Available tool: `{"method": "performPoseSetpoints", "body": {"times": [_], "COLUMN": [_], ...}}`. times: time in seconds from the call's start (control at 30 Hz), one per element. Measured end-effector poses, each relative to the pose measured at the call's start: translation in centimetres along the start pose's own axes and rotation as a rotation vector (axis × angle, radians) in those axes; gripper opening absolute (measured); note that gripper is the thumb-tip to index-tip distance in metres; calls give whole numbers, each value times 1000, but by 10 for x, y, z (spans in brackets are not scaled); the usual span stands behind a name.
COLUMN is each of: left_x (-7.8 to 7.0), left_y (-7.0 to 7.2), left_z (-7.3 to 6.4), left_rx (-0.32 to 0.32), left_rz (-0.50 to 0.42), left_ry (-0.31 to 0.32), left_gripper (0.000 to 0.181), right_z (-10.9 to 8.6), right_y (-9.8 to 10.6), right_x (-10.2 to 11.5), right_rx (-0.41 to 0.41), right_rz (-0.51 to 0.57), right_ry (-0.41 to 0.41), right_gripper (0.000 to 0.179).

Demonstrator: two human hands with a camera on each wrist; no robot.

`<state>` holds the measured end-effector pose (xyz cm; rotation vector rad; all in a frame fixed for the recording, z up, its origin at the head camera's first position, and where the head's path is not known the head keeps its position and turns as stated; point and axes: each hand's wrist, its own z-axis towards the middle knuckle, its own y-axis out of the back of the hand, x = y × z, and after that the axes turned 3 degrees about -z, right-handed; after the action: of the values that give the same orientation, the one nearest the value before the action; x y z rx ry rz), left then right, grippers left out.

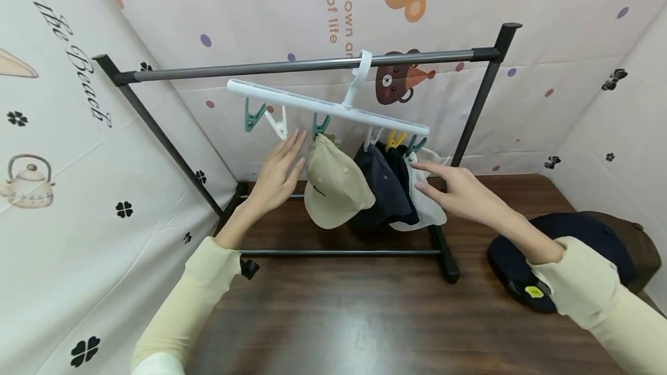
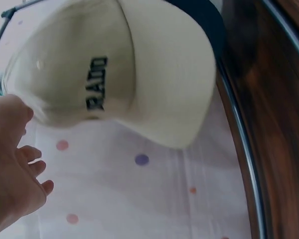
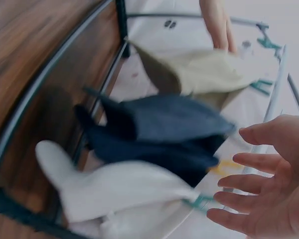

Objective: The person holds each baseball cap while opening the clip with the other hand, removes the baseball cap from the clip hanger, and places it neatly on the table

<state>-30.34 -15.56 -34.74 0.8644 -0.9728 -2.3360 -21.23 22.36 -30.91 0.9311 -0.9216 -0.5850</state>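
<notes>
A white clip hanger point(image 1: 312, 102) hangs tilted, its right end lower. From its clips hang a beige cap point(image 1: 337, 187), with dark lettering in the left wrist view, two dark navy caps point(image 1: 384, 184) and a white cap point(image 1: 424, 198) at the right. My left hand point(image 1: 275, 177), fingers extended, is beside the beige cap, just below a white clip point(image 1: 278, 125); whether it touches the cap I cannot tell. My right hand point(image 1: 464, 194) is beside the white cap, near a green clip point(image 1: 416, 144). In the right wrist view its fingers are spread and hold nothing.
The hanger hooks over the top bar point(image 1: 234, 69) of a black rack standing on a brown wooden surface point(image 1: 333, 311). A green clip point(image 1: 253, 114) at the hanger's left end holds nothing. Dark navy and brown headwear point(image 1: 578, 236) lies at the right, partly behind my right forearm. Patterned cloth surrounds the rack.
</notes>
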Motion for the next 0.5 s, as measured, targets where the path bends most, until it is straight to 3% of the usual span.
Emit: {"method": "performPoseSetpoints", "body": {"times": [0.1,0.2,0.4,0.5], "left_x": [-8,-15,-29,-35], "left_y": [-1,0,7,5], "left_z": [6,10,16,22], "left_rx": [-31,-26,-12,10], "left_rz": [-79,-169,-364,-516], "left_ry": [-28,-17,68,117], "left_gripper": [56,57,55,54], "right_z": [11,22,37,42], "right_y": [1,0,-13,-20], "right_x": [17,31,47,53], "right_rx": [14,19,15,-28], "right_rz": [0,6,55,75], "right_ry": [44,75,116,134], "right_gripper": [47,47,45,44]}}
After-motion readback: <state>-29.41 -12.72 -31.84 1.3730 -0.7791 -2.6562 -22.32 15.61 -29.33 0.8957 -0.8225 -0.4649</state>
